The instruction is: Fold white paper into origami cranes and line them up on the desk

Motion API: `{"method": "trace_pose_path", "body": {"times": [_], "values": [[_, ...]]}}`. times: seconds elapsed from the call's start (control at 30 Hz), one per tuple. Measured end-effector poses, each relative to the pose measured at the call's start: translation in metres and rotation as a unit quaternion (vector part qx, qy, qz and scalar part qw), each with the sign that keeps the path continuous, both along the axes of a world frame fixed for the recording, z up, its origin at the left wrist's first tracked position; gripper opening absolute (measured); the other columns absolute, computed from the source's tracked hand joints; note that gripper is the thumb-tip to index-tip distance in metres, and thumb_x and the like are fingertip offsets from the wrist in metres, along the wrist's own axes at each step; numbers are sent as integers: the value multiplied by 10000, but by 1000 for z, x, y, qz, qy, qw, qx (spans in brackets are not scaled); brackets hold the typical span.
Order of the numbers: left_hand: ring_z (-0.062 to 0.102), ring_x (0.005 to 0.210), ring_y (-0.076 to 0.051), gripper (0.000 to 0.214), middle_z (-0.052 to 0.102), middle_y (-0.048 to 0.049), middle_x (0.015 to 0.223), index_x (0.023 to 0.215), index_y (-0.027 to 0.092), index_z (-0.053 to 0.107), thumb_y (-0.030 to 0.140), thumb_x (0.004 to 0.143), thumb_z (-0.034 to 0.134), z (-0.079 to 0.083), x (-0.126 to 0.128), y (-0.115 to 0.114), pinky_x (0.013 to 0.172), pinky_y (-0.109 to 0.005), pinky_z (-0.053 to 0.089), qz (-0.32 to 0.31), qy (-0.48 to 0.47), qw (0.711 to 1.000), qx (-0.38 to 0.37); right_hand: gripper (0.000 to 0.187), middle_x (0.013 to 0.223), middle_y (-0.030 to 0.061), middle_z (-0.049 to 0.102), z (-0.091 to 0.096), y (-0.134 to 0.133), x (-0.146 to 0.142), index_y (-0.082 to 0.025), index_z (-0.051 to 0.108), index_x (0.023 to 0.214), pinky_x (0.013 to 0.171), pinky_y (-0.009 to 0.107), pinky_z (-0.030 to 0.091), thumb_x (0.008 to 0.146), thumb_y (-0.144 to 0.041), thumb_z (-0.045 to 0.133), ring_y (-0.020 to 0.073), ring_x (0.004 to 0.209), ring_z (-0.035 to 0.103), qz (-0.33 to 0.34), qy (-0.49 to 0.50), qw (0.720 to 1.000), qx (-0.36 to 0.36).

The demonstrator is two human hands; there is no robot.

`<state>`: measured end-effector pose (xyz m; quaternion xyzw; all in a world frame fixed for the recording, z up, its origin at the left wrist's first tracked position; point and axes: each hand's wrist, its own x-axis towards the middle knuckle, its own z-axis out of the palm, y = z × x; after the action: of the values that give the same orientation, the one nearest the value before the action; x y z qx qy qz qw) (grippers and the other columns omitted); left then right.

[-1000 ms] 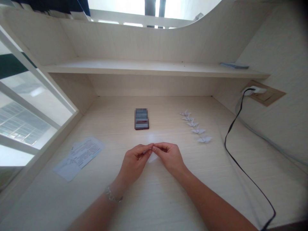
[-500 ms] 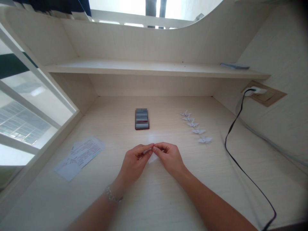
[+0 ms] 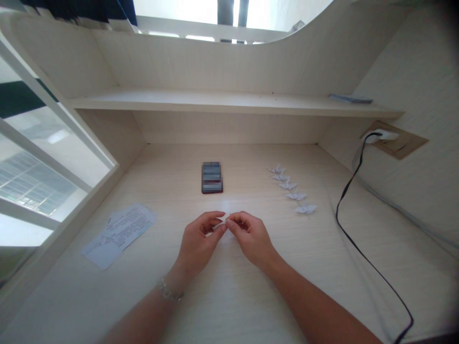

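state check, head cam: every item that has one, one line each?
left hand, pinching the folded paper
right hand, pinching the folded paper
folded paper, small, held between the fingertips of both hands
phone, lying flat on the desk
paper cranes, finished, five in a row
printed sheets, flat, overlapping
cable, plugged into the wall socket

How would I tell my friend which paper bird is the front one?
Look at the pale desk, right of the dark phone. Five white paper birds sit in a slanted row there. The front bird ends the row, nearest the black cable.
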<state>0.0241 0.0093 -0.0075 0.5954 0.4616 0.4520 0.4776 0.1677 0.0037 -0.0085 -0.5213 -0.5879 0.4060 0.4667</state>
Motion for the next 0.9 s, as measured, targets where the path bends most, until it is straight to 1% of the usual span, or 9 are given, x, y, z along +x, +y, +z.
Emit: {"method": "trace_pose_path", "body": {"times": [0.23, 0.37, 0.43, 0.5, 0.57, 0.63, 0.77, 0.9], "values": [[608, 722, -145, 301, 660, -47, 806, 998, 176, 558, 284, 725, 623, 3, 1, -2, 645, -238, 457, -3, -10, 1000, -18, 145, 750, 33, 647, 1, 0, 0, -158, 640, 795, 635, 255, 446, 764, -276, 560, 145, 688, 570, 14, 28, 999, -30], [595, 704, -137, 360, 654, -41, 817, 1030, 182, 549, 288, 699, 647, 1, 2, 0, 601, -222, 439, -2, -31, 999, -37, 147, 713, 27, 644, 2, 1, 1, -159, 645, 750, 597, 243, 435, 760, -280, 562, 137, 646, 562, -11, 30, 999, -33], [583, 656, -129, 408, 648, -25, 763, 1051, 182, 546, 292, 677, 665, 0, 2, 2, 559, -211, 422, -10, -38, 997, -61, 165, 700, 28, 644, 1, 3, 1, -156, 644, 743, 579, 241, 433, 754, -303, 570, 136, 625, 558, -31, 42, 998, -39], [580, 632, -130, 340, 642, -24, 704, 970, 155, 588, 308, 675, 662, -2, 1, 3, 563, -218, 423, -37, -34, 995, -90, 183, 692, 32, 644, 0, 4, 2, -153, 644, 743, 577, 243, 437, 744, -325, 580, 137, 615, 557, -49, 58, 996, -41], [588, 634, -141, 242, 645, -44, 676, 813, 129, 621, 340, 695, 634, -4, 1, 4, 593, -239, 435, -65, -23, 991, -115, 197, 686, 35, 645, -1, 4, 2, -150, 645, 742, 577, 248, 442, 735, -339, 588, 139, 604, 557, -58, 72, 995, -42], [595, 635, -151, 244, 654, -63, 675, 707, 123, 615, 367, 709, 610, -4, 0, 5, 610, -256, 441, -76, -12, 988, -135, 204, 684, 38, 646, -2, 4, 1, -148, 648, 745, 572, 250, 444, 730, -344, 593, 140, 596, 558, -62, 79, 994, -42], [602, 625, -163, 251, 643, -57, 624, 629, 129, 588, 370, 689, 623, -2, 1, 5, 593, -259, 436, -66, -11, 985, -161, 199, 681, 37, 646, -3, 5, 0, -149, 653, 744, 572, 251, 446, 718, -340, 604, 140, 599, 558, -66, 91, 993, -42], [601, 620, -163, 251, 616, -38, 583, 578, 133, 558, 350, 674, 640, 1, 2, 4, 582, -253, 427, -50, -17, 986, -156, 195, 679, 32, 649, -5, 6, 0, -151, 652, 737, 581, 255, 451, 707, -340, 615, 143, 612, 569, -62, 129, 988, -51]]}}
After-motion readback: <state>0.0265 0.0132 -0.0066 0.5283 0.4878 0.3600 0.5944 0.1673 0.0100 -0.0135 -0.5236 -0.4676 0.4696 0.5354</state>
